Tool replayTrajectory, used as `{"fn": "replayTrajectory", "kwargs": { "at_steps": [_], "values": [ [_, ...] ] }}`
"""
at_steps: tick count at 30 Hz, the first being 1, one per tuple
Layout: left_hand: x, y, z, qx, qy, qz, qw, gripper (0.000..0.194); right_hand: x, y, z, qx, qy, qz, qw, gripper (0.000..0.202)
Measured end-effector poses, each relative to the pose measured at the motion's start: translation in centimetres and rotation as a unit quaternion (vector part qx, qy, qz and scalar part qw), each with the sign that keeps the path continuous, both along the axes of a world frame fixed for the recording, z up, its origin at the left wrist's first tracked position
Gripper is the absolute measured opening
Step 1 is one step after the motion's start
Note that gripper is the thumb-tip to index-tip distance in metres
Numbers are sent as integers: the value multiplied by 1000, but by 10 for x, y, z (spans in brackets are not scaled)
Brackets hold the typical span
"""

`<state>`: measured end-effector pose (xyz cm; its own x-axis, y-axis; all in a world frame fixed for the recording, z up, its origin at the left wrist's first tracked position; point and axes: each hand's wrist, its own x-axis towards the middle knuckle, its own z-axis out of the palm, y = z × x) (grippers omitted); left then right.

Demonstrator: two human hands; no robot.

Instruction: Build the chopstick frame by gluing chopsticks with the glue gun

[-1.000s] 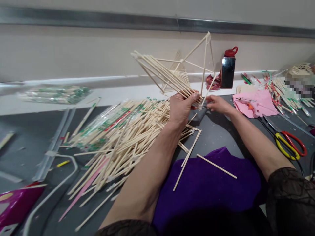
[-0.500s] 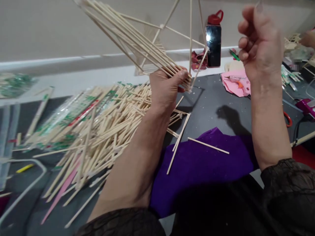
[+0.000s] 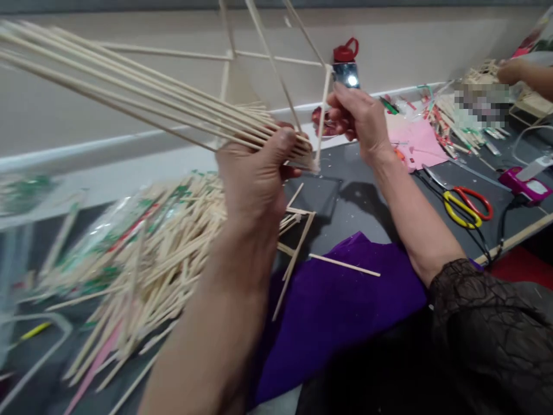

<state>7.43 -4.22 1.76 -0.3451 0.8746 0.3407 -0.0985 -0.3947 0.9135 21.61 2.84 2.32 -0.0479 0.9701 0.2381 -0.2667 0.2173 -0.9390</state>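
The left hand (image 3: 259, 178) had a closed grip on the lower corner of one frame (image 3: 185, 87), tilted above the counter (image 3: 345, 164). The right hand (image 3: 363, 118), half-curled, was beside it; whether it touched anything was unclear. The step seemed to be steadying the frame; the next move called for firm support. One cloth (image 3: 345, 323) and uncountable sticks (image 3: 159, 248) lay near.
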Motion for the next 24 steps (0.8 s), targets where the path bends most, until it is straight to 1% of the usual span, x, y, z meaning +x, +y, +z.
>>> {"fn": "replayTrajectory", "kwargs": {
  "at_steps": [3, 5, 8, 11, 13, 16, 19, 24],
  "values": [
    [-1, -8, -9, -7, -8, -14, 1000, 21, 4, 2, -1, 27, 8, 7, 1000, 36],
    [-3, -10, -18, -26, -19, -12, 999, 16, 5, 4, -3, 32, 4, 29, 999, 33],
    [-5, -8, -30, -61, -10, -21, 998, 18, 1, 6, -5, 38, -31, 63, 997, 30],
    [-5, -3, -38, -76, 1, -32, 997, 22, -3, 6, -3, 52, -60, 95, 992, 33],
    [-5, 2, -41, -75, 6, -35, 997, 23, -3, 8, -1, 59, -68, 111, 990, 36],
    [-4, 8, -43, -87, 14, -45, 995, 22, -1, 11, 1, 49, -70, 113, 990, 40],
    [-1, 13, -46, -104, 26, -55, 993, 20, 1, 16, 3, 32, -71, 112, 991, 40],
    [3, 22, -46, -115, 47, -59, 990, 19, 2, 23, 5, 36, -78, 141, 986, 40]
  ]
}}
